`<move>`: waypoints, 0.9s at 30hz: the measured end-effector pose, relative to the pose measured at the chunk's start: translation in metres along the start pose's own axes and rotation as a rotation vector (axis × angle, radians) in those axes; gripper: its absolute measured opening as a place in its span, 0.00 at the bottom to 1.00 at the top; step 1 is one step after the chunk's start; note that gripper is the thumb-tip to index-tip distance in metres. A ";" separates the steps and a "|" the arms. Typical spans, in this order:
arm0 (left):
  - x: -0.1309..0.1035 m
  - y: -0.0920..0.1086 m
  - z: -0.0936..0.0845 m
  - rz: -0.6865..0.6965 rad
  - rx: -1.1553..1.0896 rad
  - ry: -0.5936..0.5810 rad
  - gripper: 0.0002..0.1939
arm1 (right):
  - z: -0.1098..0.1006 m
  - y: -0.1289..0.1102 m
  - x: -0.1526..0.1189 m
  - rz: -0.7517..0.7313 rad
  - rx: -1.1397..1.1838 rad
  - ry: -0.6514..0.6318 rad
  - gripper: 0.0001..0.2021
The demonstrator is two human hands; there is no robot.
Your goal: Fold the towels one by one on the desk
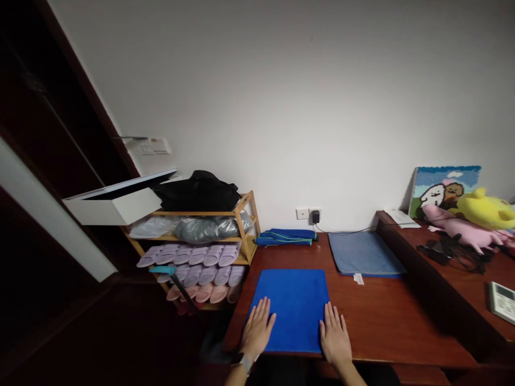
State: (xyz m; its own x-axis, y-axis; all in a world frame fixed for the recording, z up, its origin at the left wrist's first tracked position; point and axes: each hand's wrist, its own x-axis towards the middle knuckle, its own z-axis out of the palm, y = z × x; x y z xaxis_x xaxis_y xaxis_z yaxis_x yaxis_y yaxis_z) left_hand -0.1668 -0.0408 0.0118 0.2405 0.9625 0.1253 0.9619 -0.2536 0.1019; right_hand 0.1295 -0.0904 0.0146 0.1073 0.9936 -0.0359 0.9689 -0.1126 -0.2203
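A bright blue cloth [295, 305] lies flat on the reddish-brown wooden table [378, 321], close to its front edge. My left hand [257, 328] rests palm down on the cloth's left edge, its fingers stretched out, with a band on the wrist. On the opposite side, my right hand [335, 333] lies flat at the right edge, partly on the wood, fingers extended. Neither hand holds anything. Behind them are a folded blue cloth with green edging [285, 237] and a flat grey-blue cloth [366, 253] with a white tag.
Left of the table stands a wooden rack [245, 228] with slippers, plastic-wrapped items, a black bag [199, 193] and a white box [120, 206]. A black plug [316, 216] trails a cable. The raised right surface holds plush toys [466, 228], a picture and a white device [502, 301].
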 end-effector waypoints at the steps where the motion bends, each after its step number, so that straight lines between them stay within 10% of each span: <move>1: -0.003 -0.013 0.000 -0.026 0.015 0.009 0.33 | 0.002 0.000 0.000 0.000 0.003 0.005 0.33; 8: -0.010 -0.027 0.010 -0.040 0.032 0.048 0.35 | 0.007 0.000 0.013 0.036 0.050 0.012 0.33; 16: -0.010 -0.029 0.012 -0.030 0.031 0.065 0.35 | -0.038 -0.017 0.113 0.034 0.046 -0.009 0.32; 22: -0.013 -0.042 0.019 -0.032 0.018 0.059 0.34 | -0.020 -0.013 0.146 0.036 0.058 -0.012 0.33; 27: 0.022 -0.002 -0.005 0.067 -0.009 0.114 0.33 | -0.003 -0.008 0.148 0.015 0.043 0.017 0.33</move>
State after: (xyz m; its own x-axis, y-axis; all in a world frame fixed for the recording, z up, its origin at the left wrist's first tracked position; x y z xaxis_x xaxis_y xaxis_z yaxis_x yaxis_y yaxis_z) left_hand -0.1643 -0.0201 0.0194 0.2876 0.9263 0.2436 0.9428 -0.3186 0.0983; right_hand 0.1380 0.0574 0.0140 0.1258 0.9918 -0.0235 0.9568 -0.1276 -0.2612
